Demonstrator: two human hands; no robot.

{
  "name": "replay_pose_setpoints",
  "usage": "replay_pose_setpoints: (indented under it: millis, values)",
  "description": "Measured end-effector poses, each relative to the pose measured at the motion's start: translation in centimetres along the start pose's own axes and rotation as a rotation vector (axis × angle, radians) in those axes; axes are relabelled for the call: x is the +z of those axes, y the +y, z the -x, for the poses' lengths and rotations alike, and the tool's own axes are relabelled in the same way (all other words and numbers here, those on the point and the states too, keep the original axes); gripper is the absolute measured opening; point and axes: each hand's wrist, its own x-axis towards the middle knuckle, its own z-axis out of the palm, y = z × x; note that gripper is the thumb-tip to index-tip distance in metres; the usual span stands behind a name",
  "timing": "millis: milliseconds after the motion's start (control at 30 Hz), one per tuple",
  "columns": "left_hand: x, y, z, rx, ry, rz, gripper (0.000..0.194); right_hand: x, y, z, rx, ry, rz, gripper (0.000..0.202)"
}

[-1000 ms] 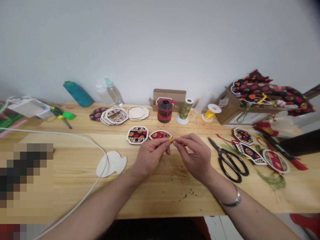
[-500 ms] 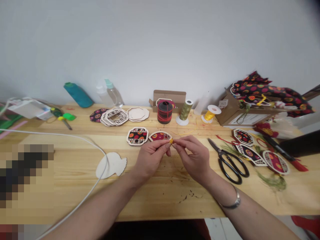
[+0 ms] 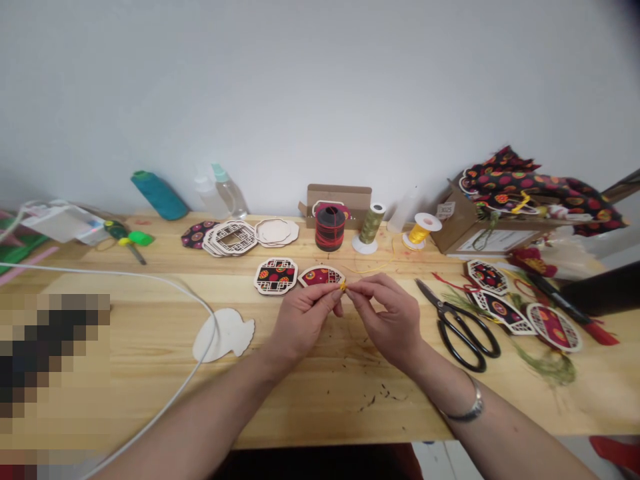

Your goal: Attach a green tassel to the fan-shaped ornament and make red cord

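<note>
Both hands meet over the middle of the wooden table, pinching a small knot of yellow cord (image 3: 343, 287) between their fingertips. My left hand (image 3: 306, 319) is closed on its left side, and my right hand (image 3: 387, 313) is closed on its right. Just behind the fingers lies a fan-shaped wooden ornament with red patterned fabric (image 3: 320, 275), partly covered by my left hand. Left of it is an octagonal ornament with black patterned fabric (image 3: 275, 276). A yellow spool (image 3: 419, 233) stands behind my right hand, with loose thread near it.
Black-handled scissors (image 3: 463, 327) lie right of my right hand, beside several finished ornaments (image 3: 553, 327). Red and green spools stand near the wall. A white cable (image 3: 197, 298) curves across the left, over a pale wooden cutout (image 3: 227, 333). A cardboard box (image 3: 450, 230) holds fabric.
The view has shifted slightly, so everything sits a little lower. Both hands keep their pinch on the yellow cord, with barely any movement of the fingers.
</note>
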Motion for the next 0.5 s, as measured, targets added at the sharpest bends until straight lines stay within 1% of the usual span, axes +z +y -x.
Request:
replay_pose_setpoints:
  millis: [300,500]
  values:
    - [0.14,0.18,0.03,-0.001,-0.006,0.018,0.018,-0.08,0.23,0.09,-0.013,-0.046,0.004,0.011]
    - [0.19,0.24,0.08,0.043,-0.001,-0.056,0.02,-0.19,0.16,0.1,0.015,-0.066,-0.011,0.009]
